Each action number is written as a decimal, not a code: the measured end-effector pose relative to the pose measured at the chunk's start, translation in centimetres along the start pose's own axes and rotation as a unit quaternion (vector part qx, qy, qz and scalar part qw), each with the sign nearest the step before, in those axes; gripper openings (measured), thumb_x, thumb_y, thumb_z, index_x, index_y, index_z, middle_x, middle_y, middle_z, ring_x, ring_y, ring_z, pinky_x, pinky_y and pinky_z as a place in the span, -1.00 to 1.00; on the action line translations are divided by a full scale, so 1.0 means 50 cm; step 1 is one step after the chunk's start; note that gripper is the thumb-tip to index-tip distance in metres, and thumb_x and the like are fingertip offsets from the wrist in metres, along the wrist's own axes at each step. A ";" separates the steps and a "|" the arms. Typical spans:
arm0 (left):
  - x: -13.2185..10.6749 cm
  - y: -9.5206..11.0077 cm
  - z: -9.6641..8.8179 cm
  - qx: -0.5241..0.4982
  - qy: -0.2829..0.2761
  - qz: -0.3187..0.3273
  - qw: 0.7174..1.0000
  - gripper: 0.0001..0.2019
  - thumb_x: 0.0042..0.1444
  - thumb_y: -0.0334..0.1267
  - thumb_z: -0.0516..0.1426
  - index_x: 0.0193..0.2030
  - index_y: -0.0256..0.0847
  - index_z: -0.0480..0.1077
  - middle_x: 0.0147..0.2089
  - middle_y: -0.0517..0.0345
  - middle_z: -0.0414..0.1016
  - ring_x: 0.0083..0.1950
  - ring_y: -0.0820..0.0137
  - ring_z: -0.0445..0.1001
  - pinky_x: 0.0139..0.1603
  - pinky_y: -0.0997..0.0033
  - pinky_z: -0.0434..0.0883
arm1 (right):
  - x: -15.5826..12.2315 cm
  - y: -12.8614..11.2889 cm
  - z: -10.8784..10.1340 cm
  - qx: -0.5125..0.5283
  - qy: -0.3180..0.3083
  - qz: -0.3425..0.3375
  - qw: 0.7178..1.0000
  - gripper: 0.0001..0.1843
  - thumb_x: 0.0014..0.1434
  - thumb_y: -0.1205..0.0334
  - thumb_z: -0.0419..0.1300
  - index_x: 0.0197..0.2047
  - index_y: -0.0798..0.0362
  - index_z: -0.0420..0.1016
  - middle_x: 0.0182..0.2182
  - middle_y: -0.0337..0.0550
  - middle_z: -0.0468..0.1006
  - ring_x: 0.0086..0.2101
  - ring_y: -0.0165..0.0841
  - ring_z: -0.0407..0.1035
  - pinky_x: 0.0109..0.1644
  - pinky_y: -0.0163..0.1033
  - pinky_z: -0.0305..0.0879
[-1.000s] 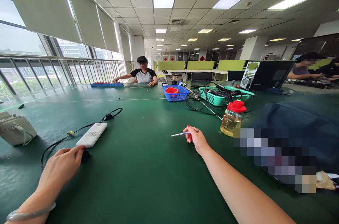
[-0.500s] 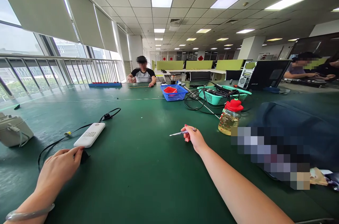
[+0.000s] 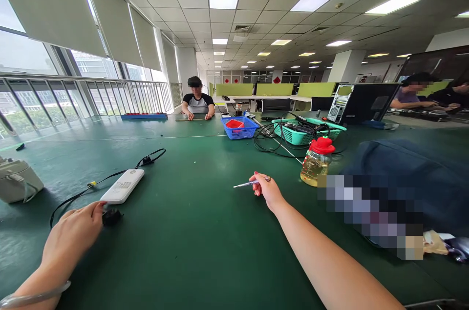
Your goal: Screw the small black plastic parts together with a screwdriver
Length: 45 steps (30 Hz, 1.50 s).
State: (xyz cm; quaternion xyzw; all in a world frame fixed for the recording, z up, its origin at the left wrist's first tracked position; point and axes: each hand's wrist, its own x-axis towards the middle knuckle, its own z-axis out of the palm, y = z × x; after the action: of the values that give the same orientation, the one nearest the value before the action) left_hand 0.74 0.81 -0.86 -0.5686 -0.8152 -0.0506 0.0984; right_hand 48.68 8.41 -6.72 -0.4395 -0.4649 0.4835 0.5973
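Observation:
My left hand (image 3: 73,232) reaches palm down on the left, its fingers drawn together. Its fingertips are at the near end of a white power bank (image 3: 123,186), beside a black plug (image 3: 112,217). Whether something sits between these fingers is hidden. A thin black cable (image 3: 110,179) with a yellow tag (image 3: 91,184) curves around the power bank and passes behind this hand. Over the middle of the table, my right hand (image 3: 266,188) pinches a slim screwdriver (image 3: 245,184), its light tip pointing left.
On the green table (image 3: 205,241) stand a red-lidded bottle (image 3: 315,166), a blue basket (image 3: 240,128) and a green basket (image 3: 293,135) of cables. A dark bag (image 3: 414,163) lies right, a beige case (image 3: 16,180) left. A person (image 3: 197,101) sits at the far edge.
My left hand has slid a little left and down, so more of the black plug shows. My right hand holds the screwdriver almost still. The person across has brought their hands closer together.

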 end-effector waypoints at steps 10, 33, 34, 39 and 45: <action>0.034 -0.056 0.040 -0.052 -0.097 -0.034 0.993 -0.47 0.18 0.01 -0.08 0.15 -0.23 0.38 -0.04 -0.17 0.59 -0.05 0.05 0.55 -0.17 0.27 0.40 | 0.001 0.001 0.001 0.002 -0.002 -0.004 1.000 -0.48 -0.08 -0.27 0.28 -0.51 0.09 0.52 -0.70 -0.29 0.36 -0.71 -0.52 0.16 -0.60 -0.33 0.15; -0.022 0.029 -0.020 -0.022 -0.010 0.028 0.999 -0.52 0.11 0.06 -0.04 0.07 -0.07 0.43 -0.09 -0.01 0.59 -0.13 0.09 0.52 -0.22 0.30 0.35 | -0.004 -0.007 0.002 -0.020 0.000 -0.008 1.000 -0.50 -0.05 -0.25 0.27 -0.49 0.08 0.53 -0.69 -0.27 0.38 -0.70 -0.49 0.18 -0.59 -0.31 0.18; -0.024 0.032 -0.020 -0.018 -0.009 0.029 0.999 -0.52 0.11 0.06 -0.04 0.06 -0.08 0.44 -0.09 -0.02 0.59 -0.12 0.08 0.52 -0.21 0.30 0.36 | -0.004 -0.007 0.002 -0.020 0.000 -0.009 1.000 -0.50 -0.06 -0.26 0.27 -0.49 0.08 0.52 -0.70 -0.27 0.38 -0.70 -0.49 0.18 -0.59 -0.31 0.19; -0.025 0.034 -0.023 -0.024 -0.019 0.035 0.999 -0.52 0.12 0.05 -0.04 0.06 -0.09 0.44 -0.07 -0.05 0.58 -0.12 0.09 0.53 -0.23 0.31 0.36 | -0.007 -0.010 0.003 -0.022 0.000 -0.012 1.000 -0.50 -0.06 -0.26 0.27 -0.50 0.08 0.52 -0.70 -0.27 0.37 -0.70 -0.49 0.18 -0.60 -0.31 0.18; -0.024 0.021 -0.025 -0.054 -0.035 0.023 0.998 -0.50 0.11 0.11 -0.02 0.08 -0.01 0.45 -0.14 -0.02 0.61 -0.17 0.11 0.54 -0.27 0.34 0.36 | -0.005 -0.009 0.002 -0.017 -0.001 -0.009 1.000 -0.51 -0.05 -0.25 0.26 -0.50 0.07 0.52 -0.70 -0.29 0.36 -0.71 -0.50 0.16 -0.60 -0.31 0.18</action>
State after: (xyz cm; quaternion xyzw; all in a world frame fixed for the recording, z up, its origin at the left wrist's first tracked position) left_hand 2.26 -0.16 0.07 -0.5929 -0.8010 -0.0724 0.0398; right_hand 48.64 8.10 -6.30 -0.4449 -0.4775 0.4709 0.5936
